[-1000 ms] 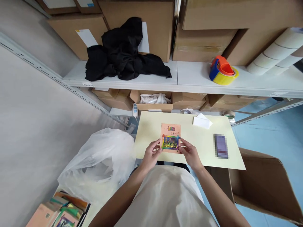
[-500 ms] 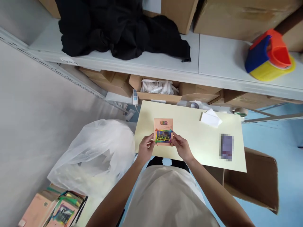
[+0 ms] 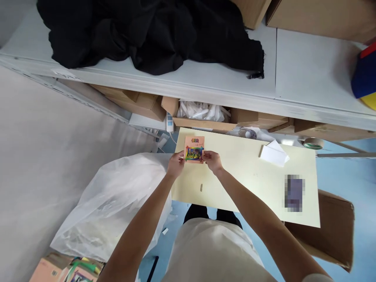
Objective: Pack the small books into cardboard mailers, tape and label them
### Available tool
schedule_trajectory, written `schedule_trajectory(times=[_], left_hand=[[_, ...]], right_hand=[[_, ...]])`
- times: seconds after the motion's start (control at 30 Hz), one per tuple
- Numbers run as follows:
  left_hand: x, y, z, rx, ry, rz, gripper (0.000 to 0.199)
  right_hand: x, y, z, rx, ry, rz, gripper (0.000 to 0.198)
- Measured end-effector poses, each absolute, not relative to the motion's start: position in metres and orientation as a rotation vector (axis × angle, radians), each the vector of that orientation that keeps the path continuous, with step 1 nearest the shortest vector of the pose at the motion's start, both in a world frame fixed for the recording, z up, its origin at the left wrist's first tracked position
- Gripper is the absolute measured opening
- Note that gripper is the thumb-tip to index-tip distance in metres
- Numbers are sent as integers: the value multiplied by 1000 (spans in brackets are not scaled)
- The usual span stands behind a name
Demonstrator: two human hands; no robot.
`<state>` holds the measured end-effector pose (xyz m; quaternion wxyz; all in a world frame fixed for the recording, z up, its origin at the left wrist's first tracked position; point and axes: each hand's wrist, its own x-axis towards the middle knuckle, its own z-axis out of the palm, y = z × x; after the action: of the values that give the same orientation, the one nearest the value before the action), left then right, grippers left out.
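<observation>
Pink card (image 3: 199,142), one: ten o'clock of table (image 3: 241,176); pinched by left hand (image 3: 176,164) at its eight, right hand (image 3: 213,161) at its four; thickness unclear; likely light, stiffish; grasp side edges

With our left hand (image 3: 176,163) and our right hand (image 3: 213,161) we hold a pink, brightly printed card (image 3: 194,150) by its two side edges, over the pale yellow table (image 3: 235,176). Farther right on this table we see some white papers (image 3: 273,152) and a pixelated purple object (image 3: 294,193), and at its left side there is a whitish plastic bag (image 3: 123,192). Beyond the table, one black cloth (image 3: 152,35) lies on the grey shelf (image 3: 305,70).
</observation>
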<state>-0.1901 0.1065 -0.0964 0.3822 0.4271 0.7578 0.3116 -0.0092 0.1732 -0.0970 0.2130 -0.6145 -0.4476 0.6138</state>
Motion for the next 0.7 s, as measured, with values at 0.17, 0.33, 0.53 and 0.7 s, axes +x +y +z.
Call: schedule_trajectory(times=[0.17,0.33,0.53,0.7], left_hand=[[-206,140,-116,1105,2008,694,43],[-214,149,-132,1143,2070,638,42],[-218,149,-148,1142,2072,637,41],[-216,150,-155,1148,2092,613,37]], right_hand=[[-33,197,-115,-1835,-1247,1646,27],[-47,207,-130,-1898,-1276,1632,25],[-56,209,-136,-1920,-1318,1624,28],[-60,206,-131,-1894,-1358,1647,36]])
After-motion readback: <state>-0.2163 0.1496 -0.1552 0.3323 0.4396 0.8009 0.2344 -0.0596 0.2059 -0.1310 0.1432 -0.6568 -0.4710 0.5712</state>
